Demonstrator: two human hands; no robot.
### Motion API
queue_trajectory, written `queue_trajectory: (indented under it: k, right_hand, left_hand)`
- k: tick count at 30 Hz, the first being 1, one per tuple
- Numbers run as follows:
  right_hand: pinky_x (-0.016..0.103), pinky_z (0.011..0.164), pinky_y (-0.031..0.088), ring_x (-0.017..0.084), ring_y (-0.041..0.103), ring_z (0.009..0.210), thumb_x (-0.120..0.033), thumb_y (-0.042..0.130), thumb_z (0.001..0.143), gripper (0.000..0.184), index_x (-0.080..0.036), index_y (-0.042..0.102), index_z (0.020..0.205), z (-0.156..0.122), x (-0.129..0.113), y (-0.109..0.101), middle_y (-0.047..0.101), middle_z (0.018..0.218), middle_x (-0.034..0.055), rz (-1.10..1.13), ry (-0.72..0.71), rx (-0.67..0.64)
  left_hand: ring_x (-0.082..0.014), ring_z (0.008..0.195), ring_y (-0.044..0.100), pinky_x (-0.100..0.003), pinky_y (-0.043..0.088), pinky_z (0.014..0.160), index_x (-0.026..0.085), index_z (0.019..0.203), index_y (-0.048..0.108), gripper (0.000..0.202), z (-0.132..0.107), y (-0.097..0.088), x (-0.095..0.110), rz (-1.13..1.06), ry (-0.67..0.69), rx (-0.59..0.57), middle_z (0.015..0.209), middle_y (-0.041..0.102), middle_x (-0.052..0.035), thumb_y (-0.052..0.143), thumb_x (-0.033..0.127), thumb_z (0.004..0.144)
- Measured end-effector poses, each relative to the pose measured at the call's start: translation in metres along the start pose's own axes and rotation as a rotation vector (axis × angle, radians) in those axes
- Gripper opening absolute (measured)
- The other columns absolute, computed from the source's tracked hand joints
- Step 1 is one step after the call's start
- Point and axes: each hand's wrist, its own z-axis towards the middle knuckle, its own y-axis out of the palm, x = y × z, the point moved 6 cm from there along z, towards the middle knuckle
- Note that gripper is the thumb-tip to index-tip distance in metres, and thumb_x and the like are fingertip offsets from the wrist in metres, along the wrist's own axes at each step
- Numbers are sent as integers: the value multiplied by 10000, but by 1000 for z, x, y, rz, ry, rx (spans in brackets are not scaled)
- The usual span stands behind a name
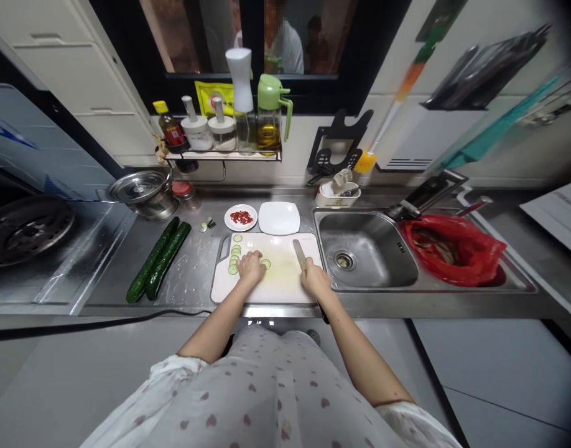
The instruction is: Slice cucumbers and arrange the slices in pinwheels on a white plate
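A white cutting board (285, 289) with a grey handle slot lies on the steel counter. Round cucumber slices (233, 270) form a column along its left part. My left hand (251, 269) rests palm down on the board, fingers apart, touching the slices' right side. Just right of that hand lies another cucumber slice (265, 264). My right hand (316, 281) is wrapped round the handle of a kitchen knife (299, 251) at the board's right side, its blade pointing away from me. Two whole cucumbers (168, 258) lie on the counter to the left.
Behind the board stand a plate of chopped red pieces (234, 225) and a white square plate (279, 218). The sink (369, 249) adjoins on the right, with a red plastic bag (476, 255) beyond. A lidded pot (148, 202) and a seasoning rack (248, 158) stand at the back.
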Motion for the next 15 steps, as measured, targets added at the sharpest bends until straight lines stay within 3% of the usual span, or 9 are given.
queue_trajectory:
  k: [9,15]
  right_hand:
    - [334,792,422,253,633,1001,-173,368,911,337,-157,370,1248,4,-5,3,658,1037,161,15,3,-57]
    - [334,777,428,260,633,1006,-184,334,911,350,-144,370,1257,5,-5,3,658,1050,168,-12,-1,-71]
  left_hand:
    - [-228,1007,584,-383,345,916,256,892,617,120,-6,-4,7,-58,9,3,998,685,-29,549,219,801]
    - [-168,844,629,-315,391,846,253,831,628,64,-23,-5,-10,-265,-45,-17,844,709,23,622,301,790]
